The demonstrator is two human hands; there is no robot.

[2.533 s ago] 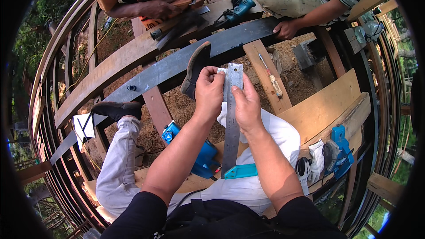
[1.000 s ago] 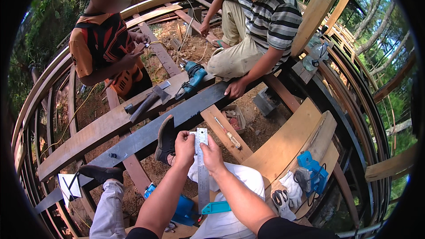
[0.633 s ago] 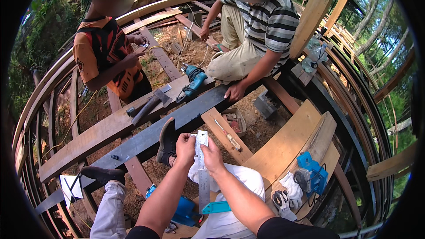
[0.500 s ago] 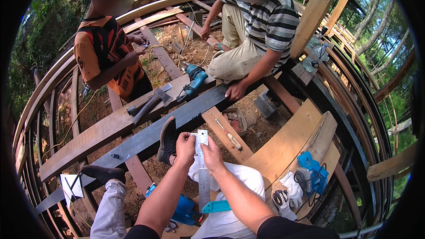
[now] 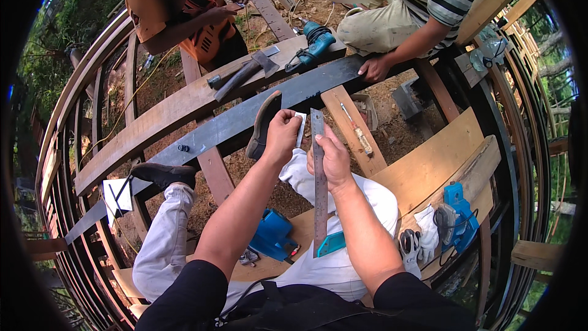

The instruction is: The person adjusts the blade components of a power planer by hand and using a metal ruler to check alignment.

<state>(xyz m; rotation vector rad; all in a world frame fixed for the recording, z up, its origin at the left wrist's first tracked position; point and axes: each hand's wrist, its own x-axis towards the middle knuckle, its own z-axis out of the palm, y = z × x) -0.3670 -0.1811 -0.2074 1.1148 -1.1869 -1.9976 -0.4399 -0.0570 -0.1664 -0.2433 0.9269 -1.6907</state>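
My right hand (image 5: 334,159) grips a try square (image 5: 320,205) by its steel ruler blade. The blade stands roughly upright in the view, with its teal handle (image 5: 331,243) at the lower end over my lap. My left hand (image 5: 283,136) is closed beside it, pinching a small flat white piece (image 5: 301,127), paper or card by its look. A narrow gap separates the white piece from the blade. Most of the white piece is covered by my left fingers.
A dark beam (image 5: 239,127) crosses ahead, beside a wooden plank holding an axe (image 5: 248,76) and a blue drill (image 5: 315,46). A chisel-like tool (image 5: 357,129) lies on a board. Gloves (image 5: 422,233) and blue power tools (image 5: 459,217) flank me. Two people sit or stand beyond; gaps open between beams.
My hands have moved apart; before, they held the square and white piece together. The square now stays in my right hand, the white piece in my left. The view has tilted downward.
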